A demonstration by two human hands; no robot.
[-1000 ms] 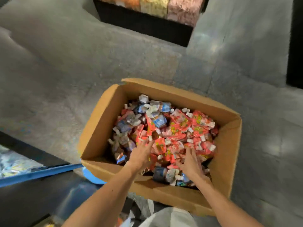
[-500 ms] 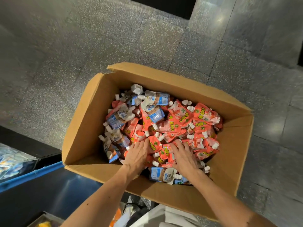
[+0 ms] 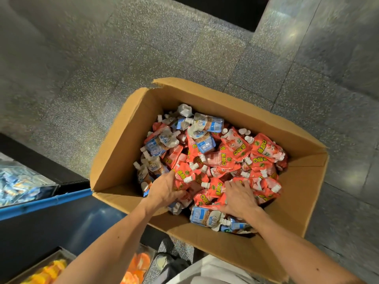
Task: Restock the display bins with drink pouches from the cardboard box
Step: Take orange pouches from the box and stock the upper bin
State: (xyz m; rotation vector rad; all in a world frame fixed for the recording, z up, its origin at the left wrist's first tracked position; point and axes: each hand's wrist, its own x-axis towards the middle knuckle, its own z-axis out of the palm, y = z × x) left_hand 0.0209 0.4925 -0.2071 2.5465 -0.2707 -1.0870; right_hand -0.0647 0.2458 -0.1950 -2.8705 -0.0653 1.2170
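A person leans over an open brown cardboard box (image 3: 123, 144) standing on a speckled grey stone floor (image 3: 102, 58), both bare forearms reaching down into it from the near edge. The box is heaped almost to the brim with loose spouted drink pouches. Red-orange pouches with yellow lettering and white screw caps (image 3: 235, 148) fill the middle and right side. Blue-and-white pouches with white caps (image 3: 207, 124) are gathered along the far-left corner and left wall, and a few more lie against the near wall.

The left hand (image 3: 166, 191) sits at the near-left of the heap, where the two colours meet. Its fingers are bent down into the red-orange pouches; whether they have closed round one cannot be told. The right hand (image 3: 240, 198) lies just beside it, the two hands apart, with fingers spread and fairly straight, pressed flat on the red-orange pouches, the fingertips partly sunk among them. One blue-and-white pouch lies just below the right wrist.

To the left of the box, at the frame's edge, a clear-walled display bin (image 3: 18, 181) holds blurred blue and white packets, bordered by a blue rail (image 3: 45, 201). At the bottom left corner, a second bin (image 3: 47, 269) holds yellow and orange packets.
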